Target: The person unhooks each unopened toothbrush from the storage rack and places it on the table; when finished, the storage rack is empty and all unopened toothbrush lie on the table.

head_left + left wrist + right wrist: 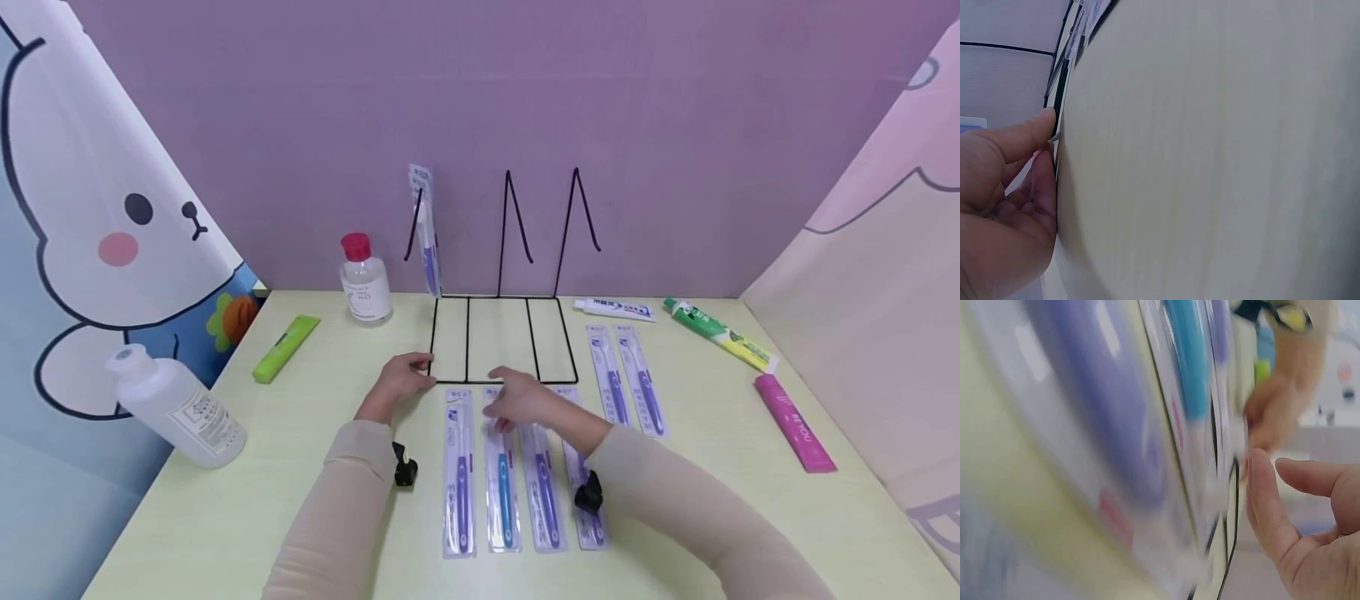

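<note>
A black wire rack (467, 342) stands against the back of the table with upright hooks. My left hand (401, 381) pinches its front left corner between thumb and fingers, as the left wrist view (1019, 169) also shows. My right hand (521, 400) hovers over the upper end of a packaged toothbrush with a blue handle (505, 500), thumb and index finger apart and nothing between them. Purple packaged toothbrushes (462, 500) lie on either side of it; the rightmost (592, 533) is partly covered by my right arm. Another toothbrush pack (427, 242) hangs on the left hook.
Two more toothbrush packs (609, 375) lie right of the rack. Toothpaste tubes, white (618, 310), green-yellow (720, 333) and pink (795, 423), lie farther right. On the left are a red-capped bottle (366, 279), a green tube (287, 348) and a white bottle (180, 408).
</note>
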`<state>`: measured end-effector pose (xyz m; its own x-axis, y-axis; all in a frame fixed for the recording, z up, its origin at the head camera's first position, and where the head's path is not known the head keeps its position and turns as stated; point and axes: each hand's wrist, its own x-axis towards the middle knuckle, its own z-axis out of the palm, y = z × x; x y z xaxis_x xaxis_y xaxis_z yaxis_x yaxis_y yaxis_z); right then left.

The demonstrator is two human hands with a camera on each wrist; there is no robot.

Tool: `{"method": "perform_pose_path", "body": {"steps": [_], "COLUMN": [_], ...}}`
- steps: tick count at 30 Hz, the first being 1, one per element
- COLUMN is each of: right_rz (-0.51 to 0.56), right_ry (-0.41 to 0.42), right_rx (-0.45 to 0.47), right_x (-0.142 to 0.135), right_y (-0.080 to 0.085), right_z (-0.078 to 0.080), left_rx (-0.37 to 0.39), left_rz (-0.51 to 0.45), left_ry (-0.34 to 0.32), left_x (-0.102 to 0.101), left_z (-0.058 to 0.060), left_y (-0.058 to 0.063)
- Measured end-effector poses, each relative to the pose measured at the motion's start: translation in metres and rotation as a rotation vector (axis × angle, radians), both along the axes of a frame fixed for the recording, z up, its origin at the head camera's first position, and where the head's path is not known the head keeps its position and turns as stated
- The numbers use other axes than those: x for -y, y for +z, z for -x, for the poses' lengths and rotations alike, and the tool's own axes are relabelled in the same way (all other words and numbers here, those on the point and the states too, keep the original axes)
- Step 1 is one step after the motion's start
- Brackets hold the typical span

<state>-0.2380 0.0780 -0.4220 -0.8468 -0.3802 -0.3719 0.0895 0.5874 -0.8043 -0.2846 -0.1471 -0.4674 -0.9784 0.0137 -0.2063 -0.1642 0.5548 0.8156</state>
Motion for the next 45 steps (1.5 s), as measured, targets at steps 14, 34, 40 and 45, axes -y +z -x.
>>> {"method": "perform_pose_path", "body": {"steps": [14,34,40,45], "right_rz": [-0.187,-0.235,-0.256,-0.276], "right_ry": [-0.187,-0.136,-0.122,-0.1], "right_rx": [-0.256,-0.207,-0.219,-0.234], "right_x": [-0.106,-0.127,-0.127,-0.121], "right_y": [-0.027,-0.039,-0.041,-0.04], "right_z": [0.069,0.075,0.075,0.077], "left_rx": [-0.008,-0.022,0.021,-0.096], "left_rz": [0.012,0.002,-0.084,-0.156], "left_ry": [-0.002,0.012,0.026,0.047], "left_x": [0.0,-0.007,0.0,0.012], "left_z": [0.001,0.003,0.01,0.026], "left_y": [-0.002,-0.003,0.007,0.038]}}
